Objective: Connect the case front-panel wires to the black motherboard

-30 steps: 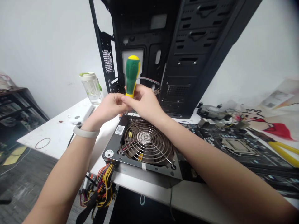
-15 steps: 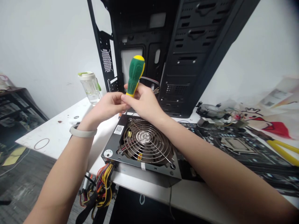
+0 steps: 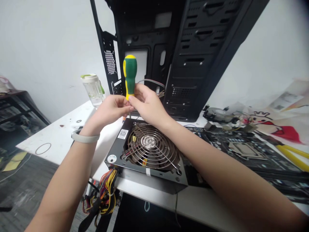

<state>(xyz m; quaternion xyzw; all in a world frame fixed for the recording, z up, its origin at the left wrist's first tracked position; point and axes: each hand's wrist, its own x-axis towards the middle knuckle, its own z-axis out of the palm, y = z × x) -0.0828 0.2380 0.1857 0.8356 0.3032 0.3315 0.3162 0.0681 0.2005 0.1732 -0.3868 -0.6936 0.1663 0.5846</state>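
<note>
A green and yellow screwdriver [image 3: 130, 72] stands nearly upright over the far left corner of a black power supply [image 3: 113, 141]. My right hand [image 3: 151, 104] is closed on the lower part of its handle. Close against it, my left hand [image 3: 113, 108] pinches the screwdriver just below the handle. A short piece of shaft shows under the fingers, but where the tip meets the case is hard to make out. The power supply lies with its round fan grille [image 3: 148, 143] facing up, and a bundle of coloured cables [image 3: 108, 190] hangs from its near left side.
Behind my hands stands an open black computer case [image 3: 190, 74]. A clear water bottle [image 3: 93, 90] is at the left on the white table [image 3: 60, 125]. To the right lie a motherboard [image 3: 246, 151], yellow-handled pliers [image 3: 292, 156] and a printed plastic bag [image 3: 272, 119].
The screwdriver handle has swung left from a rightward lean to nearly upright and turned, with the right hand's fingers shifting on it. The left hand and power supply stay almost still.
</note>
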